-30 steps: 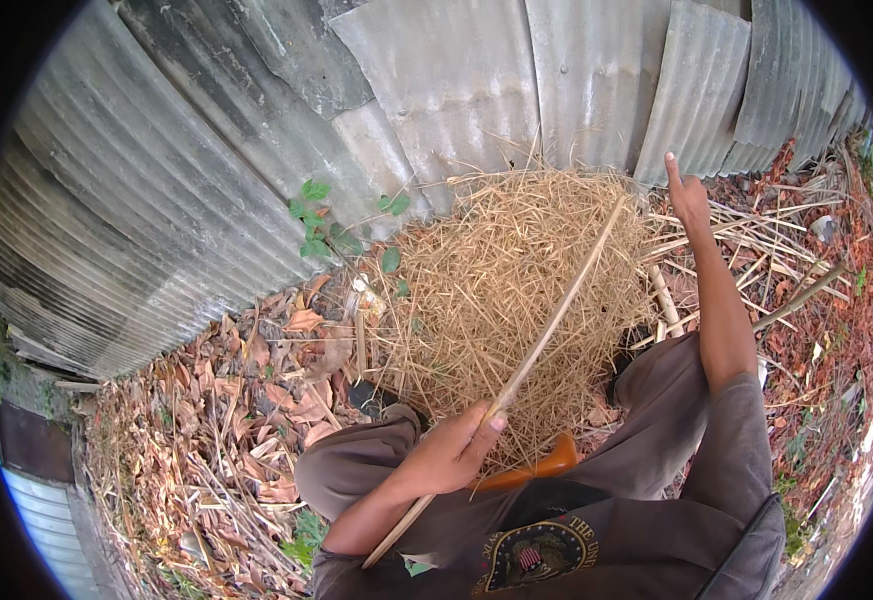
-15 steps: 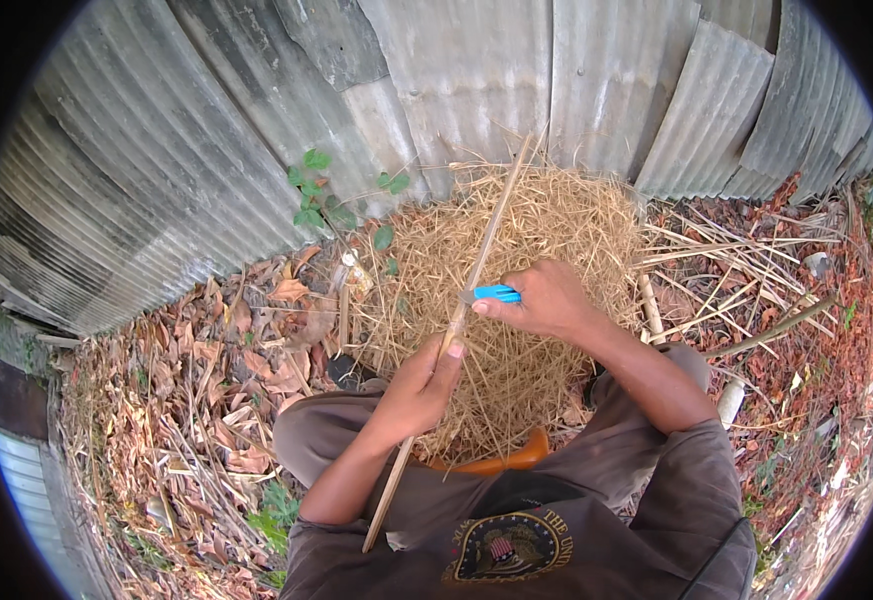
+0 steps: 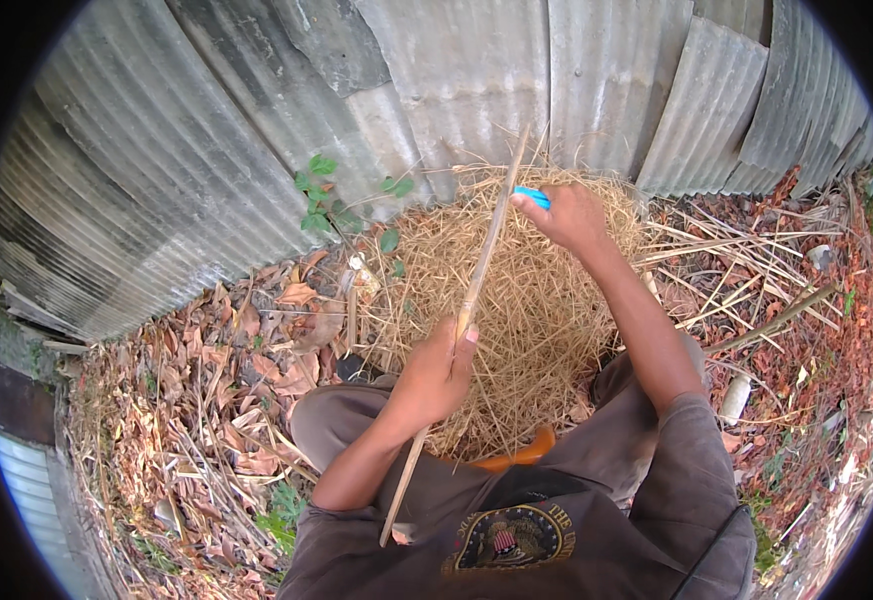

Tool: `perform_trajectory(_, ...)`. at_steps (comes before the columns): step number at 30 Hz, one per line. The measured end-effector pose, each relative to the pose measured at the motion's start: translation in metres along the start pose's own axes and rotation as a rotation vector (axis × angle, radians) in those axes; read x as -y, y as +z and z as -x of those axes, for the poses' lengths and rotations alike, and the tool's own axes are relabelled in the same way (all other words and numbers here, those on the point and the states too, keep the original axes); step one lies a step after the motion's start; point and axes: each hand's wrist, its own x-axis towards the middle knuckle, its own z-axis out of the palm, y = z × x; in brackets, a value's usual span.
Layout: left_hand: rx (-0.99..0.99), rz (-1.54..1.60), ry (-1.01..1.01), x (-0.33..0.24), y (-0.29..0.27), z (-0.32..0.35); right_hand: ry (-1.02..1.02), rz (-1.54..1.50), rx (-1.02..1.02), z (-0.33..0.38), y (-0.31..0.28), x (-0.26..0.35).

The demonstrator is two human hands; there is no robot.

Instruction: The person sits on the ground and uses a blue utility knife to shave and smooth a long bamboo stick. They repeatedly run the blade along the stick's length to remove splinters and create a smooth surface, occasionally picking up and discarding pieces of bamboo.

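Person sits on the ground, knees apart, facing a corrugated metal wall (image 3: 456, 90). Left hand (image 3: 434, 375) is clamped around the middle of a long thin cane strip (image 3: 476, 290), thumb up along it; the strip runs tilted from beside the left thigh up past the pile toward the wall. Right hand (image 3: 568, 215) is further up the same strip, near its top end, closed on a small blue-handled tool (image 3: 532, 196) that sits just beside or against the strip; can't tell whether a blade touches it. Hands are well apart along the strip. A heap of dry straw-like shavings (image 3: 516, 320) lies between the knees, up against the wall's base. An orange object (image 3: 516, 456) pokes out at the near edge of the heap, by the lap, mostly hidden. Dry leaves (image 3: 206, 400) cover the ground to the left; loose cane sticks (image 3: 736, 260) lie to the right. A small green plant (image 3: 321, 200) grows at the wall.
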Motion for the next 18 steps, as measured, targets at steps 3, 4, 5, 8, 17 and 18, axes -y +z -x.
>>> perform_trajectory(3, 0.254, 0.048, -0.017, -0.009, 0.009, 0.026, 0.430, -0.051, -0.007, -0.032, -0.029, -0.102)
perform_trajectory(4, 0.326, 0.046, 0.058, -0.008, 0.010, 0.031, 0.502, -0.075, -0.086, -0.030, -0.033, -0.134)
perform_trajectory(5, 0.313, 0.073, 0.074, -0.004, 0.007, 0.034, 0.577, -0.100, -0.155, -0.024, -0.030, -0.159)
perform_trajectory(8, 0.303, 0.302, -0.019, 0.008, 0.005, 0.027, 0.695, -0.168, -0.254, -0.010, -0.028, -0.197)
perform_trajectory(17, 0.037, 0.719, -0.347, 0.005, -0.019, 0.000, 0.106, -0.212, 0.050, 0.022, -0.045, -0.029)
perform_trajectory(18, 0.013, 0.726, -0.342, 0.001, -0.019, -0.002, 0.024, -0.204, 0.054, 0.028, -0.045, -0.011)
